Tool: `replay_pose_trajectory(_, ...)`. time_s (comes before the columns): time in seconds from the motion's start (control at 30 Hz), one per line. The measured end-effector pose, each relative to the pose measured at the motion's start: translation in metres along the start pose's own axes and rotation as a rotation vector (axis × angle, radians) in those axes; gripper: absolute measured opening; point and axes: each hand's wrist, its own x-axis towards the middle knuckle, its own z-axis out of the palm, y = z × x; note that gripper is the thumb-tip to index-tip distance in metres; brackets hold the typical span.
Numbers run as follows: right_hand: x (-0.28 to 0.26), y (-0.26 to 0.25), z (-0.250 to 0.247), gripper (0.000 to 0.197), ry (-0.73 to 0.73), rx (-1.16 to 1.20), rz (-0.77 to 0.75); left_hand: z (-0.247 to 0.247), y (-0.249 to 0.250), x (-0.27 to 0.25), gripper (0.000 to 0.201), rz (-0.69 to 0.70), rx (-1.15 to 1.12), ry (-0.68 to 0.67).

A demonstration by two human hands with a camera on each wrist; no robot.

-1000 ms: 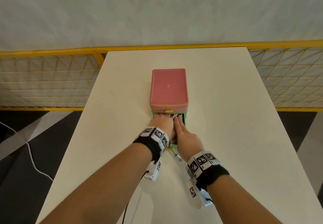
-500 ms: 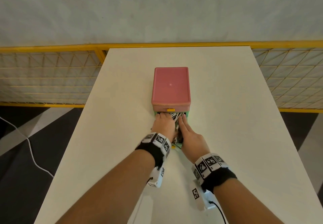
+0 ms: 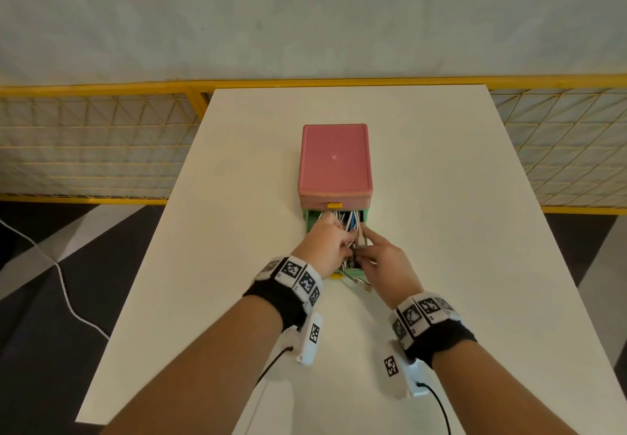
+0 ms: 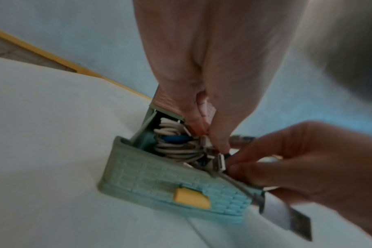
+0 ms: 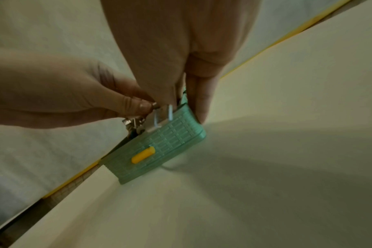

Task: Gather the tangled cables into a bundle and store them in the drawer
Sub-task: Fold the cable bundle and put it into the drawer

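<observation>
Cables (image 3: 349, 222) now show more; right hand (image 3: 381, 258) pinches a plug.

Test space: white table (image 3: 441, 231) inside yellow mesh fencing (image 3: 101, 143).

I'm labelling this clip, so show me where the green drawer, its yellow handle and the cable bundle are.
green drawer (image 4: 138, 174): left wrist view, on its ribbed front panel.
yellow handle (image 4: 191, 198): left wrist view, on the middle of the tab.
cable bundle (image 4: 174, 149): left wrist view, on the white coils inside the drawer.
</observation>
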Motion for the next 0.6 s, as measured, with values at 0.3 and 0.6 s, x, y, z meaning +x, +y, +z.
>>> replay_pose_trajectory(0.3,-0.029,0.005,0.005,0.022,0.012,0.015,-0.029,-0.002,0.005,0.011,0.042,-0.015,0.069,-0.02)
replay_pose_trajectory(0.6,-0.011,-0.008,-0.01,0.024,0.017,-0.125,-0.046,-0.016,-0.008,-0.001,0.032,0.099,-0.002,-0.129)
